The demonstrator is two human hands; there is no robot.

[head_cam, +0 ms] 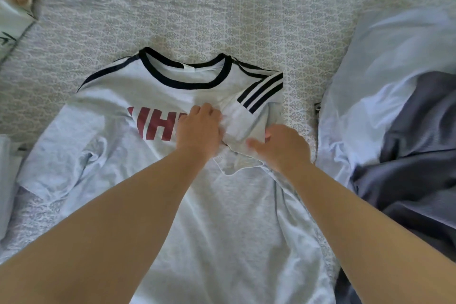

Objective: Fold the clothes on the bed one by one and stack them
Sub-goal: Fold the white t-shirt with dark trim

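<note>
Both forearms reach forward over the grey T-shirt (153,175), which lies face up on the patterned bedspread (246,7). The left hand (200,128) presses curled fingers on the folded-in striped sleeve (256,101); the right hand (283,148) seems to pinch the sleeve's hem. Crumpled clothes (407,111) crowd the right; bare bedspread lies beyond the collar

Partly readable red print on the T-shirt

From my feed, the light grey T-shirt (153,96) carries big red block letters across its chest; I can make out "HH" or similar, while my left hand (199,128) covers the rest. Its white neck tag is too small to read.
</note>
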